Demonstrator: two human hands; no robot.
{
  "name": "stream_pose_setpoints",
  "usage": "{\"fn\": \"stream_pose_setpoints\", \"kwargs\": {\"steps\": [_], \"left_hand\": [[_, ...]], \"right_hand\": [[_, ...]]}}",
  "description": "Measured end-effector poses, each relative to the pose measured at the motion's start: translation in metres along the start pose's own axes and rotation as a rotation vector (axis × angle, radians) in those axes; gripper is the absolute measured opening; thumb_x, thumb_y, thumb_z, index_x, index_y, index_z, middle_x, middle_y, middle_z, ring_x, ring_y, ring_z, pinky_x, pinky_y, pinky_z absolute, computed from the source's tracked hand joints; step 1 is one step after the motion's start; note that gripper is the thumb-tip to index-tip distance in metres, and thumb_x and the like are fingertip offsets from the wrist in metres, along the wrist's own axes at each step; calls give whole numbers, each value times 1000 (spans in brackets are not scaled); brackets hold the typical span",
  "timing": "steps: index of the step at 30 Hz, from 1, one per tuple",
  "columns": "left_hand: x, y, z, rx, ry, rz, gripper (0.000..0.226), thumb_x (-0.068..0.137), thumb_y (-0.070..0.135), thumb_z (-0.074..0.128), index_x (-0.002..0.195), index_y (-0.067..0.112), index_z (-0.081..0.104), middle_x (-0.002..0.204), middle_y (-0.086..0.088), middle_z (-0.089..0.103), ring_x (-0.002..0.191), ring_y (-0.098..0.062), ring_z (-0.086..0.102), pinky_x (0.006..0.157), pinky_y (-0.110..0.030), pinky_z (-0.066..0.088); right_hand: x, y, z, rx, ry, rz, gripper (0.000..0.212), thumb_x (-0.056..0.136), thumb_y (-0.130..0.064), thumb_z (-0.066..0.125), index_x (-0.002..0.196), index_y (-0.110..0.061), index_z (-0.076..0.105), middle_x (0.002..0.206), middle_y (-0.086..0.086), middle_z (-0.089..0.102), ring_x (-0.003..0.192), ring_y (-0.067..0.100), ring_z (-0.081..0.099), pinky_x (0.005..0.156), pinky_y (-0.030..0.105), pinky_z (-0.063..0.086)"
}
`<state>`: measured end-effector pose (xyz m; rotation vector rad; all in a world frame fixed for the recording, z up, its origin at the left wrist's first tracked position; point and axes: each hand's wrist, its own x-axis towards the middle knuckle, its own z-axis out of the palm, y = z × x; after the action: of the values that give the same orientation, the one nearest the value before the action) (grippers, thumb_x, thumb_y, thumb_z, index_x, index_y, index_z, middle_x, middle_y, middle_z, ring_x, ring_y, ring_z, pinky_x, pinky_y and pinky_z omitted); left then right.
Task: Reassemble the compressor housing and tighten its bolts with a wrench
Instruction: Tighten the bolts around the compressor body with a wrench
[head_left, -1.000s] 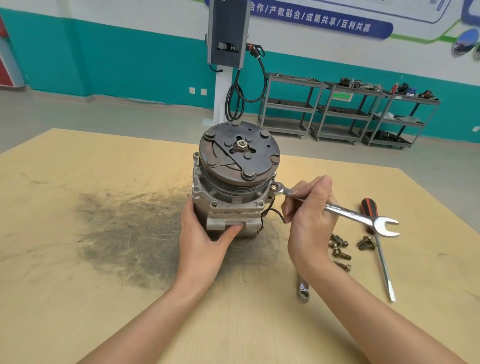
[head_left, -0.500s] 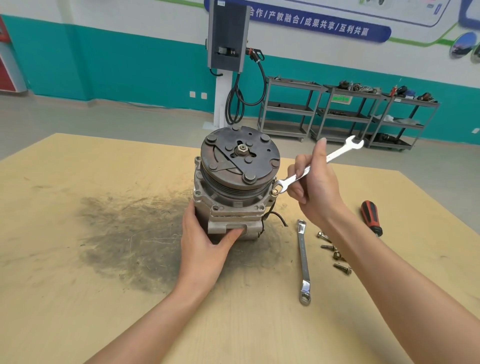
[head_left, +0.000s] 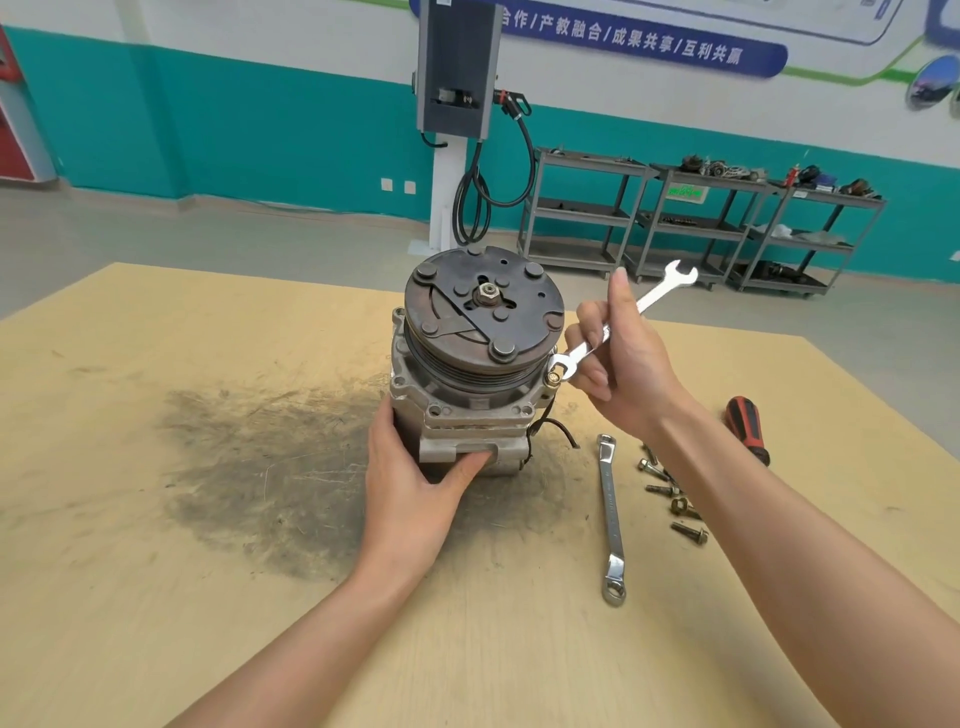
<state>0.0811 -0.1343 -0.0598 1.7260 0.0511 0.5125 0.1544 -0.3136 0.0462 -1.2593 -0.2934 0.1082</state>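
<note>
- On the bench (head_left: 156, 597), over a dark smudge, the compressor (head_left: 467, 379) stands upright.
- Left hand (head_left: 415, 483) grips its lower housing.
- Right hand (head_left: 631, 364) holds a wrench (head_left: 613, 338), its ring end set on a bolt (head_left: 555, 375) at the flange.
- Nearby lie a second wrench (head_left: 610, 519), loose bolts (head_left: 670, 499) and a screwdriver (head_left: 748, 428).

Spare wrench (head_left: 611, 519), bolts (head_left: 670, 499) crowd compressor's (head_left: 467, 395) right.

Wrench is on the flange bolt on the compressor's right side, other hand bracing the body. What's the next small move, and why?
Probably swing the wrench handle another short stroke to turn the bolt further. The wrench's lower end sits on that bolt head, the right hand grips the shank, and the left hand braces the compressor. Whether the bolt is seated can't be told; loose bolts remain on the table.
</note>
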Motion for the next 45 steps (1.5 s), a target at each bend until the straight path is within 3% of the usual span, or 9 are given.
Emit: {"fn": "stream_pose_setpoints", "kwargs": {"steps": [8, 15, 20, 25, 29, 32, 35, 39, 45], "left_hand": [[0, -2, 0, 2, 4, -3, 88, 62, 46, 80, 137, 22, 41, 130, 11, 54, 120, -2, 50, 90, -4, 38], [2, -5, 1, 34, -1, -9, 83, 72, 31, 82, 141, 23, 37, 133, 12, 51, 115, 7, 45, 84, 8, 30], [3, -6, 0, 33, -18, -10, 81, 73, 30, 82, 141, 21, 38, 133, 9, 54, 121, -4, 49, 91, -5, 34], [3, -5, -1, 24, -20, -13, 82, 70, 34, 81, 140, 21, 40, 132, 9, 54, 122, -4, 50, 92, -8, 34], [4, -6, -1, 44, -11, -13, 79, 72, 30, 82, 139, 20, 40, 132, 9, 54, 120, -2, 49, 88, 0, 33], [4, -5, 0, 38, -15, -8, 79, 73, 28, 82, 139, 20, 40, 132, 7, 55, 122, -5, 50, 94, -9, 35], [4, -4, -1, 33, -15, -12, 80, 73, 26, 83, 140, 20, 40, 132, 8, 55, 120, -3, 50, 91, -7, 35], [4, -5, 0, 22, -12, -21, 81, 71, 27, 83, 139, 19, 41, 131, 7, 56, 118, -5, 52, 85, 0, 36], [4, -4, 0, 9, -15, -17, 82, 71, 29, 82, 140, 20, 40, 132, 7, 56, 121, -8, 51, 96, -19, 36]], "right_hand": [[-23, 23, 12, 41, 257, -250, 62, 104, -43, 26, 53, -18, 49, 40, 3, 37, 31, 13, 28, 34, 16, 23], [-40, 35, 27, -134, 457, -538, 55, 101, -43, 29, 55, -26, 55, 47, -5, 46, 39, 13, 40, 39, 18, 30], [-43, 31, 31, -188, 442, -565, 54, 101, -40, 29, 56, -24, 54, 47, -4, 46, 39, 14, 41, 38, 20, 31], [-50, 12, 29, -272, 185, -490, 55, 95, -53, 31, 54, -26, 56, 46, -3, 46, 36, 13, 39, 39, 18, 30], [-48, -24, 14, -338, 309, -426, 70, 100, -52, 26, 43, -22, 53, 52, -1, 51, 48, 12, 45, 45, 20, 36], [-52, -27, 1, -449, 292, -218, 60, 102, -45, 30, 59, -16, 60, 67, 3, 63, 59, 11, 55, 49, 22, 42], [-62, -18, -16, -546, 258, -65, 45, 103, -39, 35, 73, -11, 53, 51, 6, 53, 43, 15, 43, 40, 26, 32], [-77, -12, -52, -863, 275, 134, 40, 101, -35, 45, 71, -10, 54, 44, -2, 44, 36, 10, 33, 34, 19, 25], [-120, 14, -86, -1484, 48, 394, 34, 95, -45, 52, 73, -21, 59, 59, -7, 56, 51, 6, 46, 52, 23, 37]]}}
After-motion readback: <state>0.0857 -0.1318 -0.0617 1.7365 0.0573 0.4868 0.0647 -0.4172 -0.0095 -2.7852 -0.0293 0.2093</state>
